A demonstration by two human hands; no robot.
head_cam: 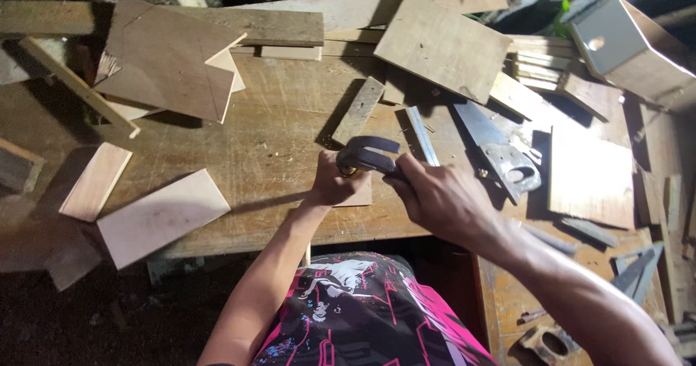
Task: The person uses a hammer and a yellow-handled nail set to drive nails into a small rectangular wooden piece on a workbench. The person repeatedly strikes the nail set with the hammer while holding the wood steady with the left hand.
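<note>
- Workbench point(275, 155) scene, head view looking down; person in a pink-and-black printed shirt point(362, 311) stands at the near edge.
- Right hand point(442, 199) closed around the dark handle of a claw hammer point(370, 155); head end curves left toward the other hand, blurred, so exact head shape is hard to read.
- Left hand point(335, 184) fisted, pinching or pressing down on a small wood piece point(359, 192) at the bench's front edge; whether a nail sits between the fingers cannot be told.
- Hammer head sits directly above the left fist, touching or nearly touching it; the wood piece lies just under and right of that fist, below the hammer.
- Step judged: hammering or prying at the small piece, with the left hand steadying it.
- Next move likely calls for a controlled stroke with fingers kept off the strike point and the piece held flat against the bench.
- Handsaw point(500, 152) lies right of the hammer, blade pointing away, handle near the right wrist, not touched.
- Narrow wood strip point(357, 110) lies just beyond the hands.
- Plywood offcuts point(163, 217) lie well left; a larger panel point(442, 47) rests at the far side.
- Box with a round hole point(631, 43) sits at the far right corner.
</note>
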